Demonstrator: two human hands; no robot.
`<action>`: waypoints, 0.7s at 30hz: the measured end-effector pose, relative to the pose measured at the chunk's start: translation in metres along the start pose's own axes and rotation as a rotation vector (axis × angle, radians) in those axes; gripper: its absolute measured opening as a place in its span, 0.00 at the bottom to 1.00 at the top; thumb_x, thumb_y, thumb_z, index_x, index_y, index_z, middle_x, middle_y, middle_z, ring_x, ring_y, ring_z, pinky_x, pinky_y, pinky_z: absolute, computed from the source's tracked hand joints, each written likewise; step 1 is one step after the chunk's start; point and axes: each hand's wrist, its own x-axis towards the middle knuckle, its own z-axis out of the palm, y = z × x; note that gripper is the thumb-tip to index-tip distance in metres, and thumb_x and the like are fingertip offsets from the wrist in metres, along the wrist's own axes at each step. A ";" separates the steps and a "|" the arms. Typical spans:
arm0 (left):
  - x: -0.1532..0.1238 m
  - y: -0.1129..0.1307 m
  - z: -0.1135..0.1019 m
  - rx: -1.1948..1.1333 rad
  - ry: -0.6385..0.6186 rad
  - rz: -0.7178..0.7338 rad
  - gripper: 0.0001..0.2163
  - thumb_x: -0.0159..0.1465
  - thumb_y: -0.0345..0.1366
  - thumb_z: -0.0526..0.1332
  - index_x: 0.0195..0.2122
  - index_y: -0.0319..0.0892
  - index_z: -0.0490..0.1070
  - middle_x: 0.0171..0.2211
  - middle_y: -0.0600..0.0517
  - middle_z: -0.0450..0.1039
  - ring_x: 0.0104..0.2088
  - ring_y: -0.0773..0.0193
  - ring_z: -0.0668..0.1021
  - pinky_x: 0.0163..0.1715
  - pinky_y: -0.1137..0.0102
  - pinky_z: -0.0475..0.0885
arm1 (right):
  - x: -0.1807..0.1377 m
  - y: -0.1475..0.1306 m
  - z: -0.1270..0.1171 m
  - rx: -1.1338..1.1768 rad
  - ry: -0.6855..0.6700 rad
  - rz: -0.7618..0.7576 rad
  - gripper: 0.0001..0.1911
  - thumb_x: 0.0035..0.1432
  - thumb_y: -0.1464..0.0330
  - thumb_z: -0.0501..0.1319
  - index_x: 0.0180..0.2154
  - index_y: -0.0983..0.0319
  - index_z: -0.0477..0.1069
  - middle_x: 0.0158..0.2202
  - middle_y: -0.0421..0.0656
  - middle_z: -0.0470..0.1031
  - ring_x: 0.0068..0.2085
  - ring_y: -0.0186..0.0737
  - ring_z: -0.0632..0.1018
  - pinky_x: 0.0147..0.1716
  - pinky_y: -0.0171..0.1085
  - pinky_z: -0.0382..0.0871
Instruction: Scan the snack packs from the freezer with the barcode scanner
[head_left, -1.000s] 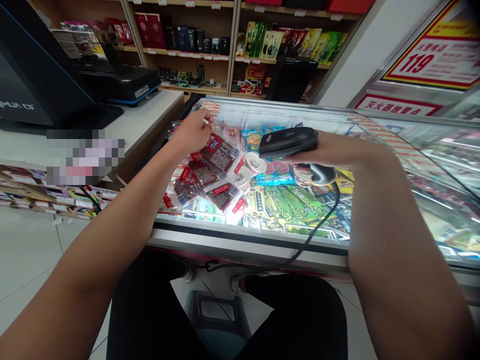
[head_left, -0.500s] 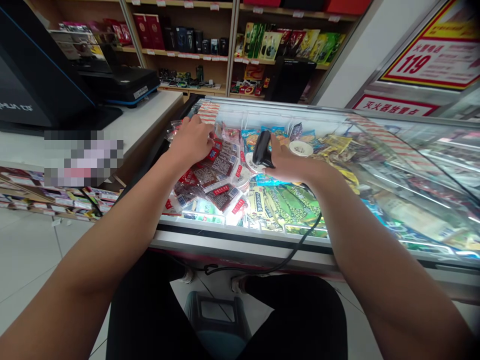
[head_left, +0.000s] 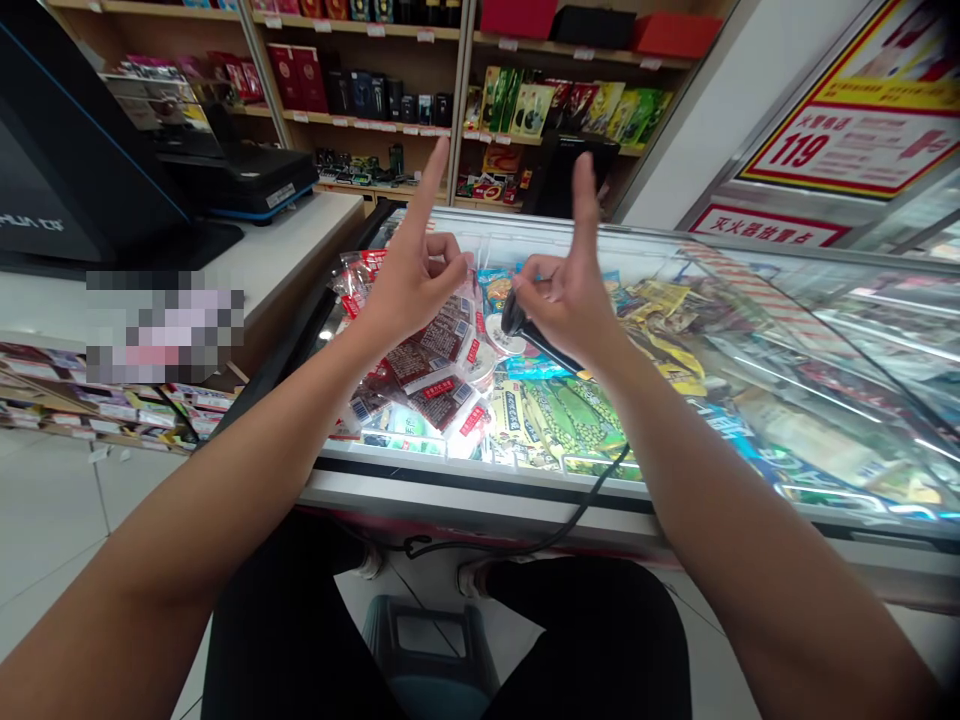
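Note:
Both my hands are raised above the glass lid of a chest freezer [head_left: 757,330], each with its index finger pointing straight up. My left hand [head_left: 409,290] has its other fingers curled against the thumb and holds nothing. Just below it, a pile of red-and-brown snack packets [head_left: 439,375] lies on the glass. My right hand [head_left: 574,295] curls its lower fingers around a black barcode scanner [head_left: 516,315]. The scanner's black cable [head_left: 592,495] hangs down over the freezer's front edge.
A white counter [head_left: 285,235] on the left bears a black till screen [head_left: 67,170] and a black printer [head_left: 240,175]. Wooden shelves [head_left: 450,100] of boxed goods stand behind. A red-and-yellow sign [head_left: 862,130] is at the right. A stool [head_left: 427,640] sits between my legs.
Both hands lifted off the packets and freezer lid and now point index fingers upward. The scanner tilted down into the right hand's curled fingers.

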 end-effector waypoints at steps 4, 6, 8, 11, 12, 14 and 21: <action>0.002 -0.015 0.009 -0.131 -0.137 -0.018 0.44 0.65 0.35 0.61 0.79 0.49 0.39 0.36 0.50 0.75 0.30 0.65 0.71 0.31 0.72 0.69 | 0.001 0.006 0.016 0.115 -0.077 -0.038 0.59 0.62 0.52 0.61 0.78 0.53 0.22 0.45 0.46 0.78 0.35 0.44 0.76 0.33 0.42 0.74; 0.004 -0.022 0.011 -0.189 -0.143 -0.025 0.42 0.64 0.35 0.62 0.78 0.47 0.44 0.28 0.56 0.68 0.27 0.66 0.68 0.29 0.73 0.66 | 0.002 0.008 0.016 0.152 -0.089 -0.038 0.60 0.62 0.52 0.62 0.78 0.53 0.21 0.36 0.41 0.77 0.32 0.43 0.74 0.30 0.41 0.71; 0.005 -0.026 0.012 -0.231 -0.127 -0.018 0.39 0.64 0.35 0.62 0.76 0.47 0.49 0.24 0.59 0.62 0.25 0.66 0.65 0.27 0.73 0.64 | 0.002 0.009 0.015 0.172 -0.087 -0.037 0.61 0.61 0.51 0.63 0.78 0.52 0.22 0.33 0.38 0.75 0.30 0.43 0.73 0.30 0.41 0.70; 0.006 -0.025 0.013 -0.265 -0.118 -0.015 0.33 0.64 0.35 0.62 0.71 0.50 0.57 0.23 0.60 0.58 0.24 0.67 0.63 0.27 0.72 0.63 | 0.004 0.010 0.016 0.182 -0.073 -0.029 0.60 0.58 0.48 0.65 0.78 0.51 0.31 0.33 0.39 0.75 0.30 0.44 0.73 0.31 0.42 0.69; 0.006 -0.022 0.013 -0.278 -0.115 -0.021 0.30 0.64 0.35 0.62 0.68 0.51 0.61 0.24 0.60 0.59 0.24 0.68 0.63 0.27 0.72 0.62 | 0.006 0.012 0.016 0.193 -0.063 -0.026 0.57 0.58 0.47 0.64 0.78 0.51 0.38 0.32 0.39 0.74 0.31 0.44 0.72 0.32 0.43 0.68; 0.007 -0.017 0.010 -0.328 -0.107 -0.042 0.19 0.65 0.38 0.64 0.57 0.51 0.70 0.23 0.59 0.57 0.22 0.69 0.61 0.26 0.71 0.61 | 0.010 0.016 0.014 0.250 -0.045 -0.005 0.46 0.58 0.42 0.61 0.72 0.52 0.58 0.29 0.40 0.70 0.30 0.44 0.71 0.32 0.44 0.67; 0.011 -0.003 -0.022 -0.544 -0.256 -0.338 0.37 0.64 0.71 0.24 0.21 0.46 0.50 0.19 0.56 0.45 0.17 0.70 0.57 0.23 0.65 0.64 | 0.012 0.020 -0.020 0.736 -0.184 0.047 0.43 0.52 0.25 0.41 0.33 0.53 0.72 0.17 0.37 0.47 0.23 0.42 0.58 0.25 0.43 0.57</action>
